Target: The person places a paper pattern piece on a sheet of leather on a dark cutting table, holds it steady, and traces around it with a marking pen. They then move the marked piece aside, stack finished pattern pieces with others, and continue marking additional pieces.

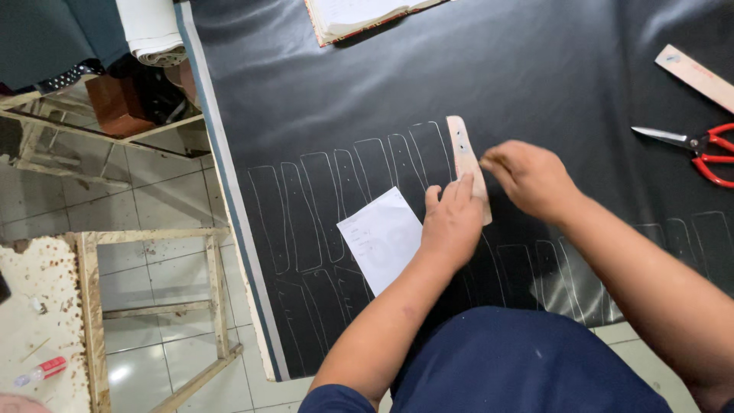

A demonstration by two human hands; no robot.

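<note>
Fingers of my left hand (453,222) press flat on the lower end of the tan template (468,164), pinning it to the black sheet (535,84). Its long axis runs away from me, leaning slightly left at the far end, just beside the last of the chalked outlines (359,176). My right hand (531,180) sits at the template's right edge, fingertips pinched closed as if on a marker, though I cannot tell what they hold. A white paper slip (378,237) lies left of my wrist; red-handled scissors (699,149) rest well apart.
</note>
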